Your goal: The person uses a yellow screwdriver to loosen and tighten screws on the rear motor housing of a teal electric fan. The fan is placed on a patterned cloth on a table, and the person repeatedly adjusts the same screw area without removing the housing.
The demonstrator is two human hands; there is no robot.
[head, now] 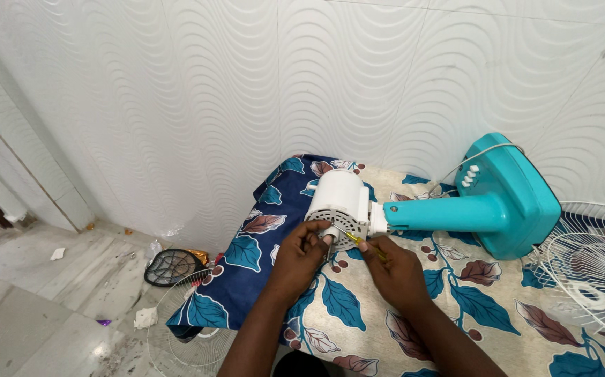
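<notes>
White wavy-patterned wall tiles (177,91) fill the upper frame above a bed covered by a leaf-print sheet (358,314). At the centre lies a dismantled table fan: its white motor housing (341,202) joined to a teal stand and base (498,199) stretching toward the right. The left hand (301,255) closes its fingers on the motor's front shaft. The right hand (397,269), just beside it, pinches a thin yellow-handled screwdriver (362,244) with its tip at the motor face. White wire fan guards (595,265) rest at the right edge.
</notes>
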